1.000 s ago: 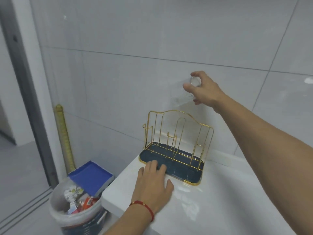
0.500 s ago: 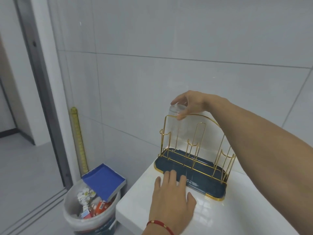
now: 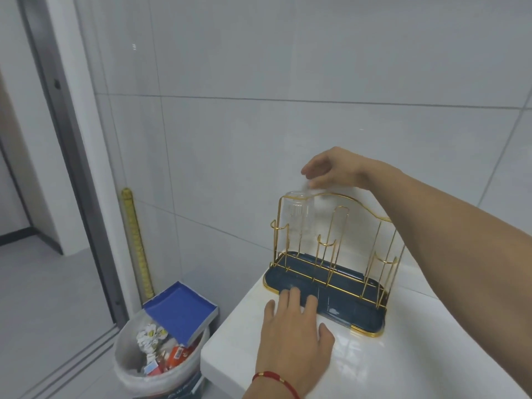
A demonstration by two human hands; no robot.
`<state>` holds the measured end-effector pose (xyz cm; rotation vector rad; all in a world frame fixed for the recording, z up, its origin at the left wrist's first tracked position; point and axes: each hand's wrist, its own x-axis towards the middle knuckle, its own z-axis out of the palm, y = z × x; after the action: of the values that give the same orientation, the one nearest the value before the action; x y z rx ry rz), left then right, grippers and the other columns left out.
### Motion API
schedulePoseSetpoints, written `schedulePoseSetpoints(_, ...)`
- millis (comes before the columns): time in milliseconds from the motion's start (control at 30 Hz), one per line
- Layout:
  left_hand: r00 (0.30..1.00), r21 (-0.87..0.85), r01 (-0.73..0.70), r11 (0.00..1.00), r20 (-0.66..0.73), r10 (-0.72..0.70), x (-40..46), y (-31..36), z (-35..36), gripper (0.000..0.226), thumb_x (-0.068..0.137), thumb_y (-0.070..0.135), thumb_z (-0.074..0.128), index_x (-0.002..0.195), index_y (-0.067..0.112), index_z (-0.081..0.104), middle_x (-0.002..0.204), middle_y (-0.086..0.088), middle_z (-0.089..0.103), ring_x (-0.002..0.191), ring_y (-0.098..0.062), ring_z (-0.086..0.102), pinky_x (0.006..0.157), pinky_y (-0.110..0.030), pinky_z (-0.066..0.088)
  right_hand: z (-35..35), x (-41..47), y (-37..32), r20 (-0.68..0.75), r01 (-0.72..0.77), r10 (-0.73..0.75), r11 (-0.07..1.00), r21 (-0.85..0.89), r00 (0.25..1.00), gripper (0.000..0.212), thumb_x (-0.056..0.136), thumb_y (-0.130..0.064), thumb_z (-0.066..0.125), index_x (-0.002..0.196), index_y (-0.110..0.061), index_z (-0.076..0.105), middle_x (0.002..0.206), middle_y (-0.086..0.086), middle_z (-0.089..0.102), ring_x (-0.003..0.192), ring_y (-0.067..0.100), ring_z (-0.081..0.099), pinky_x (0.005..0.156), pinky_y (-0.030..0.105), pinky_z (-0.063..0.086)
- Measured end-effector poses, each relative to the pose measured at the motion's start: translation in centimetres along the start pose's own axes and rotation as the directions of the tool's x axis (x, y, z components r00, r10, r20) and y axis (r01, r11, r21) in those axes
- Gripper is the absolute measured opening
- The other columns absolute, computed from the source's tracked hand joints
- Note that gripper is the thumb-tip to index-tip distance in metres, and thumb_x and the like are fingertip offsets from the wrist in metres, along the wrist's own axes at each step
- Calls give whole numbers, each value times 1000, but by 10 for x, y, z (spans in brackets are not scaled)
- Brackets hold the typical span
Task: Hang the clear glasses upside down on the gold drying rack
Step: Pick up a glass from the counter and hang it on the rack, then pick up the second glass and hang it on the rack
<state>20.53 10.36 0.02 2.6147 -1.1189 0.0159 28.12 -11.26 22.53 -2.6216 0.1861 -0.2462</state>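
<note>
The gold wire drying rack (image 3: 374, 218) stands on its dark blue tray (image 3: 363, 318) at the left end of a white counter (image 3: 408, 367). A clear glass (image 3: 296, 223) hangs upside down over the rack's back left prong. My right hand (image 3: 335, 168) hovers just above the glass's upturned base. Its fingers are loosely spread, with the tips a little apart from the glass. My left hand (image 3: 293, 332), with a red bracelet on the wrist, lies flat on the counter. Its fingertips rest on the tray's front edge. The other prongs are bare.
A tiled wall rises right behind the rack. Below the counter's left edge stands a white trash bin (image 3: 129, 367) with a blue box (image 3: 181, 312) leaning in it. A yellow pole (image 3: 135, 240) leans by the grey door frame (image 3: 72, 168).
My right hand brought the upside-down glass down from the air onto the back left prong, then let go and lifted slightly. My left hand stayed on the tray's edge.
</note>
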Motion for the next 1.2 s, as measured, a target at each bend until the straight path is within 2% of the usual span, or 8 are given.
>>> schedulePoseSetpoints(100, 1000, -14, -3, 1000, -30, 3, -1, -2, 2, 51, 96, 50, 33, 141, 27, 36, 156, -4, 31, 145, -25, 26, 122, -50, 23, -16, -43, 1, -217, 57, -20, 985, 165, 976, 39, 96, -14, 71, 134, -16, 65, 107, 9, 78, 79, 8, 75, 77, 27, 64)
schedulePoseSetpoints(267, 987, -59, -57, 997, -156, 48, -11, 1, -1, 48, 91, 49, 33, 132, 26, 45, 134, 2, 42, 129, -20, 39, 112, -39, 34, -9, -155, 18, -579, 135, -4, 974, 183, 815, 47, 91, -12, 54, 136, -27, 55, 103, -3, 75, 83, 18, 74, 73, 35, 61)
schedulePoseSetpoints(567, 892, 11, -335, 942, -319, 321, -36, 71, -2, 29, 88, 38, 55, 111, 23, 62, 112, 4, 61, 107, -23, 55, 86, -41, 45, 86, -376, 99, -547, -275, 435, 895, 352, 715, 33, 93, -4, 59, 117, -27, 63, 92, -7, 75, 83, 12, 69, 65, 9, 47)
schedulePoseSetpoints(733, 810, -149, -557, 817, -313, 495, -60, 196, 22, 31, 90, 32, 60, 117, 18, 63, 122, -2, 62, 115, -26, 53, 91, -41, 44, 96, -457, 121, -668, -380, 587, 808, 450, 458, 33, 89, -3, 56, 114, -22, 66, 98, -5, 70, 88, 4, 65, 70, 7, 45)
schedulePoseSetpoints(900, 768, -306, -641, 704, -252, 589, -77, 270, 51, 33, 92, 34, 57, 122, 21, 60, 129, 1, 58, 124, -22, 47, 97, -36, 38, 85, -530, 142, -818, -555, 539, 751, 358, 201, 30, 87, -1, 60, 113, -16, 65, 108, 0, 62, 100, 19, 62, 85, 32, 49)
schedulePoseSetpoints(1000, 758, -298, -650, 699, -190, 624, -80, 280, 68, 42, 90, 40, 56, 129, 23, 57, 134, 1, 55, 131, -22, 41, 103, -36, 37, 90, -551, 149, -874, -596, 471, 737, 319, 115, 30, 86, 3, 62, 110, -15, 61, 111, 3, 52, 104, 21, 55, 79, 21, 41)
schedulePoseSetpoints(1067, 742, -254, -669, 698, -166, 650, -78, 279, 76, 51, 88, 46, 54, 135, 27, 52, 139, 1, 51, 134, -22, 37, 108, -40, 35, 95, -553, 150, -929, -572, 368, 752, 328, -50, 33, 83, 2, 68, 109, -14, 56, 114, 4, 47, 105, 17, 46, 81, 16, 34)
schedulePoseSetpoints(1200, 752, -303, -655, 692, -168, 638, -79, 277, 77, 57, 86, 51, 47, 140, 30, 45, 141, 5, 48, 136, -15, 31, 113, -40, 31, 90, -552, 152, -837, -421, 314, 752, 508, -449, 69, 75, -5, 80, 134, -5, 43, 139, 18, 39, 127, 32, 37, 110, 47, 38)
